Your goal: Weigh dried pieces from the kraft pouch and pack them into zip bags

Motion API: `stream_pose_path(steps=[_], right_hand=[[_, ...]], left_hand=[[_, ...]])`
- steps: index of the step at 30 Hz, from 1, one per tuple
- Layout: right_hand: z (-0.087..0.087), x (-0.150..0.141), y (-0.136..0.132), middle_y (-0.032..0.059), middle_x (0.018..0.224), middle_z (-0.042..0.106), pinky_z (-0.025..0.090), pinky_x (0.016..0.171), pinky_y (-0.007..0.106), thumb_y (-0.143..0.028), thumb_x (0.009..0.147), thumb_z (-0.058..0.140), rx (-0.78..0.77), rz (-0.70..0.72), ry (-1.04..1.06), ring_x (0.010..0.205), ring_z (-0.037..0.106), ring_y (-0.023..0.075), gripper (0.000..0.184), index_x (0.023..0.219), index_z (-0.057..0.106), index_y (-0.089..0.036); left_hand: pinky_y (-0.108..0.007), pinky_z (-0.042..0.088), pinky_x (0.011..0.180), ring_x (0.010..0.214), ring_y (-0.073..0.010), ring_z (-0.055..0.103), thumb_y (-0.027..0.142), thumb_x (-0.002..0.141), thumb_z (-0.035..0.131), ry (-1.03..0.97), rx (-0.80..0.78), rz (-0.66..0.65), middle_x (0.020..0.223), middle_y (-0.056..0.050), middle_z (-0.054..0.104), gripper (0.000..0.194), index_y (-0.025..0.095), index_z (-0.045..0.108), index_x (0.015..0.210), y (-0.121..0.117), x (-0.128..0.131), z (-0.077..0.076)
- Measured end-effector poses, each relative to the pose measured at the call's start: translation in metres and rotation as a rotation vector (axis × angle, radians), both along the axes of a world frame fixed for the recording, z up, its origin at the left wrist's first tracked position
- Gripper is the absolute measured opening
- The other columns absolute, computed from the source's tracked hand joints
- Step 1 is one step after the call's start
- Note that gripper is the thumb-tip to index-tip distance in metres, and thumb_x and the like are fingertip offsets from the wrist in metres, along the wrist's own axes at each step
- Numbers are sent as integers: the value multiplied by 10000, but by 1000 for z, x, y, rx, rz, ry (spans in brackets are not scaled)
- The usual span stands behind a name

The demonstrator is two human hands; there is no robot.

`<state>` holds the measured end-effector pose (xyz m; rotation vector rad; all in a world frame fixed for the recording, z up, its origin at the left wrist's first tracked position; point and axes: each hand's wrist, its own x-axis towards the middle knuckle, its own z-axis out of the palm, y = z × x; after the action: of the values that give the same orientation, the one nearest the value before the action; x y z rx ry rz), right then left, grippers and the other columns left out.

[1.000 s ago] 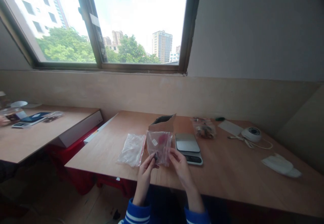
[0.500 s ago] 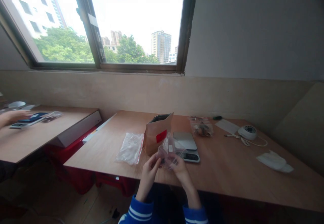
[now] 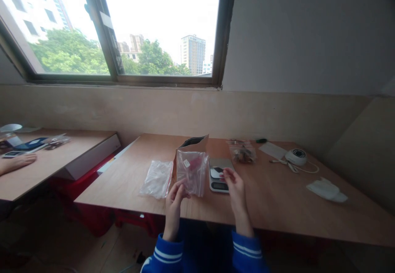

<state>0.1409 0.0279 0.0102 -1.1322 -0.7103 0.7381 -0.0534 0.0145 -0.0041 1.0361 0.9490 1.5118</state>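
Observation:
My left hand (image 3: 175, 197) pinches the lower edge of a clear zip bag (image 3: 197, 182) with a small white label, held up in front of a brown paper pouch (image 3: 177, 162). The pouch stands upright with its top open; the bag covers much of its front. Over a small kitchen scale (image 3: 219, 186), my right hand (image 3: 235, 184) has its fingers closed on a small dark piece (image 3: 218, 169), whose kind I cannot make out. Flat to the left of the pouch lies a stack of clear plastic bags (image 3: 156, 179).
Behind the scale sits a zip bag of brownish pieces (image 3: 243, 153). Further right are a white sheet (image 3: 273, 150), a white round device with a cable (image 3: 296, 156) and a crumpled white cloth or tissue (image 3: 327, 190). Another person's hand (image 3: 18, 163) rests on the left table.
My hands have moved apart: the left holds the clear bag up, and the right has gone out over the scale with the dark piece. The other person's hand has moved lower left.

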Motion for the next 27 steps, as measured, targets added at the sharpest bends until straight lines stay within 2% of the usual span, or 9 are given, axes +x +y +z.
stream_pose_path(steps=[6, 8, 10, 14, 17, 20, 24, 27], right_hand=[[66, -25, 49, 80, 888, 689, 517, 805, 347, -453, 783, 621, 301, -43, -319, 836, 649, 204, 299, 868, 641, -167], [80, -34, 60, 79, 909, 674, 504, 829, 340, -424, 833, 570, 345, -65, -426, 854, 634, 195, 263, 882, 642, -176], [87, -39, 68, 78, 919, 660, 488, 851, 347, -398, 862, 542, 356, -96, -545, 878, 614, 197, 239, 883, 654, -188], [85, -44, 76, 83, 978, 645, 437, 938, 382, -320, 881, 518, 356, -45, -776, 978, 577, 215, 213, 906, 696, -206], [79, -44, 70, 89, 1119, 622, 387, 1007, 393, -291, 892, 479, 358, -19, -797, 1094, 537, 216, 258, 1011, 696, -218], [70, -42, 46, 88, 1156, 616, 376, 1021, 391, -336, 909, 450, 336, 7, -633, 1128, 531, 219, 293, 1048, 677, -214], [49, -42, -1, 78, 1165, 636, 456, 930, 362, -475, 925, 396, 123, 299, -286, 1079, 581, 226, 388, 1110, 629, -225], [29, -47, -24, 68, 1292, 571, 442, 975, 351, -508, 861, 519, 15, 456, -158, 1194, 526, 234, 446, 1222, 544, -247]], left_hand=[[-246, 483, 633, 782, -173, 629, 395, 773, 650, -62, -41, 9, 950, -94, 721, 350, 154, 694, 1024, -1, -17, 1], [-250, 487, 650, 828, -189, 640, 393, 780, 643, -68, -39, 9, 960, -95, 725, 339, 160, 693, 1021, -1, -20, 2], [-252, 490, 663, 860, -198, 648, 387, 788, 636, -69, -41, 7, 965, -92, 728, 331, 167, 688, 1030, -1, -23, 3], [-254, 494, 672, 892, -207, 651, 372, 793, 637, -71, -52, 14, 988, -92, 725, 328, 163, 683, 1042, 0, -27, 4], [-256, 496, 677, 899, -210, 649, 369, 796, 637, -78, -56, 5, 992, -94, 725, 326, 158, 683, 1041, 0, -27, 3], [-253, 497, 683, 903, -206, 646, 371, 800, 636, -77, -53, -8, 1045, -102, 711, 335, 158, 682, 1055, 1, -22, 2], [-276, 510, 755, 1016, -237, 628, 366, 808, 632, -65, -11, -96, 1157, -98, 673, 352, 190, 672, 1110, 1, -12, 3], [-329, 502, 864, 1111, -268, 592, 349, 815, 632, -73, 0, -197, 1208, -99, 651, 377, 203, 645, 1162, -1, -2, 5]])
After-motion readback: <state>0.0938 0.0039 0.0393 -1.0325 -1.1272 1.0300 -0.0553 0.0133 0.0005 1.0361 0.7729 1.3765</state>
